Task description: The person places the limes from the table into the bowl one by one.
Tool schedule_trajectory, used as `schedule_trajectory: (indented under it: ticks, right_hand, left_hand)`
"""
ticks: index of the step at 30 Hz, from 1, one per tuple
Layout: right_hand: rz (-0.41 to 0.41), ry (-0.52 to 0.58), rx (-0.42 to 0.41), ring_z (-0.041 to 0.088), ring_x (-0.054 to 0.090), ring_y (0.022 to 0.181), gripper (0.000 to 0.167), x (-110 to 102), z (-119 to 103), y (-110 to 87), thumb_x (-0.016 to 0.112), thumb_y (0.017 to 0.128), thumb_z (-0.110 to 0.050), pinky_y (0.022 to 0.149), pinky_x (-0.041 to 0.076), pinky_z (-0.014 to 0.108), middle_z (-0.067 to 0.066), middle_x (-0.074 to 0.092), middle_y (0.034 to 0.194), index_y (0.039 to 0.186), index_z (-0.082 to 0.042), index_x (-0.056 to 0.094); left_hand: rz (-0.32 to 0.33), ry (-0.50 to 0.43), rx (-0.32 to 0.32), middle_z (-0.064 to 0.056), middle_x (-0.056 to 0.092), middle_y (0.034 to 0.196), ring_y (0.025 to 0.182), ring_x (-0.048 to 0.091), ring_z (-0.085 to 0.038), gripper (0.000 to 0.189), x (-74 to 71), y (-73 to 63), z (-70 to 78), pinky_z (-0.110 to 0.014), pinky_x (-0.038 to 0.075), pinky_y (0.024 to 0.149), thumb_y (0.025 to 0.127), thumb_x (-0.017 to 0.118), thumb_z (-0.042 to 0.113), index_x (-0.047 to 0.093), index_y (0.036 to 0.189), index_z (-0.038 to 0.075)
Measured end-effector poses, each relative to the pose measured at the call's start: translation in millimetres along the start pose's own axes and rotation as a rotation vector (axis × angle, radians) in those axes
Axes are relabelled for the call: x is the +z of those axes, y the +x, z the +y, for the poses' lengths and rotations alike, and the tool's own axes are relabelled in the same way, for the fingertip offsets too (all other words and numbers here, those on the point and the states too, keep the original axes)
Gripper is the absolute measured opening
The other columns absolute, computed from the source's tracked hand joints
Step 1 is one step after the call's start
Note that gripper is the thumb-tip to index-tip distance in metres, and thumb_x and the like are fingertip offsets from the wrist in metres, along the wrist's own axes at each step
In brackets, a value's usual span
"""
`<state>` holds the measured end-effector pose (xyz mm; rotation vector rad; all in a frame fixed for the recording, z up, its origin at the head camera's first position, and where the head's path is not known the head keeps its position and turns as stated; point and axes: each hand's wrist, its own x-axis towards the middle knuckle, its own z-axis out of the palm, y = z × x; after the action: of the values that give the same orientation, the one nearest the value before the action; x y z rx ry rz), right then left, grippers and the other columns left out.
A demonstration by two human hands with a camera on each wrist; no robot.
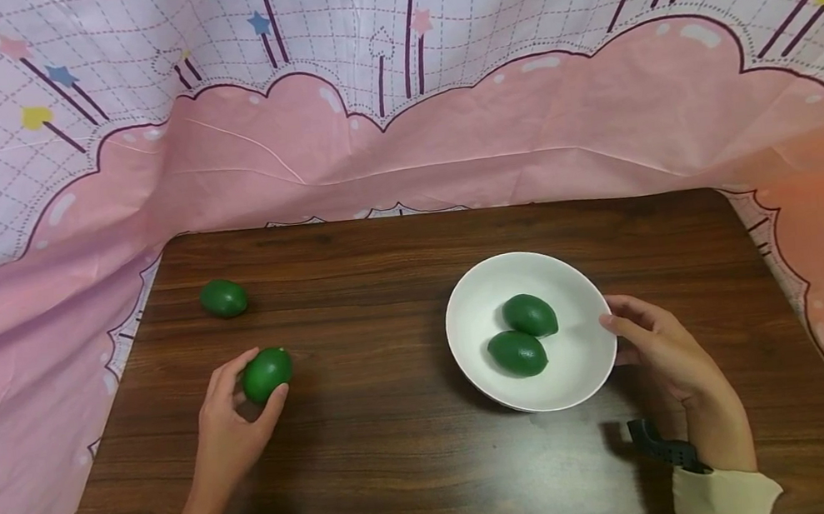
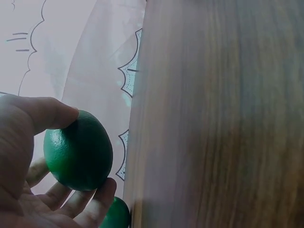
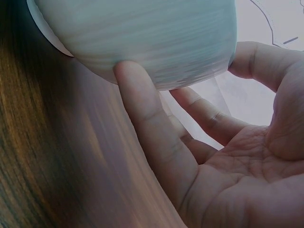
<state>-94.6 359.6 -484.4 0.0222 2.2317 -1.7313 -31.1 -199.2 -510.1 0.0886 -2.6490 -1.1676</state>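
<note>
My left hand (image 1: 237, 430) grips a green lime (image 1: 267, 375) between thumb and fingers on the left side of the table. In the left wrist view the thumb presses one side of this lime (image 2: 78, 152) and the fingertips hold the other. Beyond that hand, a second lime (image 1: 224, 298) lies on the wood. To the right, my right hand (image 1: 666, 347) holds a white bowl (image 1: 477, 300) at its right edge, thumb at the rim. Its fingers touch the bowl's outer wall (image 3: 156, 42) in the right wrist view. Inside the bowl, two limes (image 1: 530, 316) lie side by side.
The dark wooden table (image 1: 373, 462) has its far edge against a pink and white patterned cloth (image 1: 401, 149), which also hangs at both sides. A black strap (image 1: 666, 446) sits around the right wrist and sticks out to its left.
</note>
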Motion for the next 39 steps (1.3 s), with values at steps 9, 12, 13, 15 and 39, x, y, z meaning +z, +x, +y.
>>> schedule_trajectory:
  ticks: [9, 12, 13, 15, 39]
  right_hand:
    - [-0.003, 0.017, -0.005, 0.01, 0.075, 0.096, 0.043, 0.6, 0.5, 0.7, 0.057, 0.11, -0.025, 0.078, 0.066, 0.034, -0.014, 0.069, 0.118, 0.146, -0.002, 0.053]
    - [-0.001, 0.013, -0.006, 0.009, 0.074, 0.097, 0.042, 0.1, 0.8, 0.2, 0.057, 0.11, -0.025, 0.078, 0.066, 0.034, -0.015, 0.068, 0.119, 0.146, -0.003, 0.054]
    - [0.001, 0.012, -0.005, 0.009, 0.074, 0.096, 0.042, 0.0, 0.7, 0.1, 0.057, 0.11, -0.025, 0.078, 0.066, 0.034, -0.015, 0.068, 0.119, 0.146, -0.003, 0.054]
    - [0.004, 0.009, -0.003, 0.009, 0.075, 0.096, 0.042, -0.2, 0.4, -0.3, 0.057, 0.11, -0.025, 0.078, 0.066, 0.034, -0.015, 0.068, 0.119, 0.146, -0.003, 0.054]
    - [0.001, -0.01, 0.016, 0.009, 0.075, 0.097, 0.044, -0.1, 0.2, 1.4, 0.057, 0.11, -0.027, 0.079, 0.066, 0.034, -0.017, 0.068, 0.118, 0.147, -0.005, 0.053]
  left_hand:
    - [0.002, 0.01, 0.0, -0.013, 0.058, 0.139, 0.109, 0.055, 0.0, 0.064, 1.7, 3.4, 4.2, -0.002, 0.045, 0.085, 0.091, 0.083, 0.015, 0.057, 0.149, 0.01]
    - [-0.004, 0.007, 0.011, -0.014, 0.057, 0.14, 0.111, 0.054, 0.003, 0.065, 1.6, 3.3, 6.2, -0.001, 0.045, 0.086, 0.091, 0.084, 0.014, 0.056, 0.149, 0.009]
    - [-0.005, 0.006, 0.011, -0.014, 0.057, 0.14, 0.111, 0.054, 0.002, 0.065, 1.7, 3.1, 7.0, -0.001, 0.045, 0.086, 0.09, 0.084, 0.013, 0.056, 0.149, 0.009]
    - [-0.006, 0.001, 0.012, -0.014, 0.057, 0.14, 0.113, 0.055, -0.001, 0.065, 2.1, 2.6, 8.1, -0.001, 0.045, 0.086, 0.09, 0.084, 0.013, 0.056, 0.149, 0.008]
    - [-0.029, -0.039, 0.038, -0.016, 0.057, 0.141, 0.117, 0.062, -0.022, 0.063, 11.4, 0.5, 13.3, -0.002, 0.046, 0.088, 0.092, 0.082, 0.013, 0.055, 0.149, 0.005]
